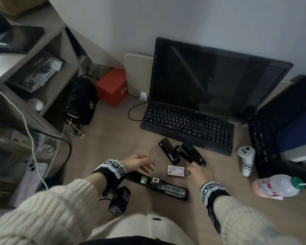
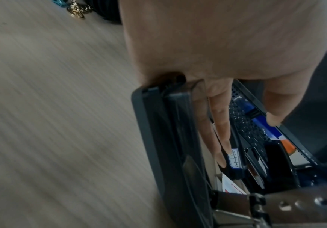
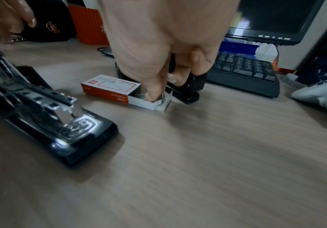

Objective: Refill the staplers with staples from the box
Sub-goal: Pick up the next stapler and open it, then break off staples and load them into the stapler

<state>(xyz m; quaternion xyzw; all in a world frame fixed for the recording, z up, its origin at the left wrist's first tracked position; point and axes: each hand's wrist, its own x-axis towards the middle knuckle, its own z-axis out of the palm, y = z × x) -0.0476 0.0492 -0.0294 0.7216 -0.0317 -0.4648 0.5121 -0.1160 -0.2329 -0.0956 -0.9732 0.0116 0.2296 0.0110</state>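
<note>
Your right hand [image 3: 164, 50] pinches into the pulled-out tray of the staple box [image 3: 119, 91], fingertips curled on the staples inside. Your left hand [image 1: 140, 162] hovers with relaxed, spread fingers above the opened stapler [image 1: 157, 184], holding nothing.

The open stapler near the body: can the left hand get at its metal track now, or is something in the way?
Probably yes. The left hand hovers open beside the open stapler, nothing lies between.

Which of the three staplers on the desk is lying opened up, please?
The large stapler nearest the person, between the two hands: its metal staple channel is exposed. The two smaller staplers by the keyboard are closed.
</note>
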